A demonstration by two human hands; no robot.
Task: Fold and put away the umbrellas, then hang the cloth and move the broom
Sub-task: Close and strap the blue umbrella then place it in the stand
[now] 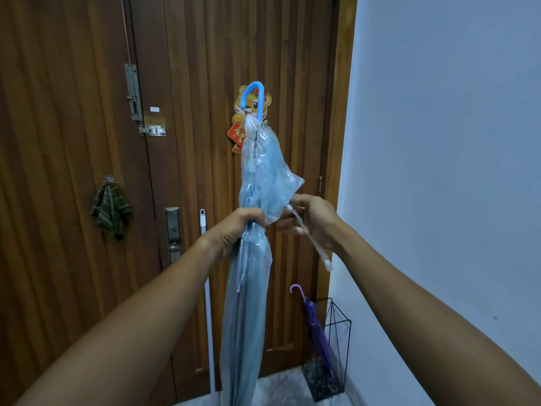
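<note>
A pale blue see-through umbrella (257, 177) with a blue hooked handle stands upright in front of me, canopy gathered. My left hand (234, 230) is closed around its middle. My right hand (310, 219) holds the umbrella's white closing strap (311, 244), which hangs down to the right. A folded purple umbrella (317, 332) stands in the black wire stand (341, 341) at the lower right. A green striped cloth (111, 210) hangs on a hook on the left door panel. The broom's white handle (206, 288) leans against the door, partly hidden behind my left arm.
A brown wooden door (190, 83) with bolts, a lock plate and a tiger decoration (244, 124) fills the view ahead. A pale wall (439, 142) runs along the right. Speckled floor shows at the bottom by the stand.
</note>
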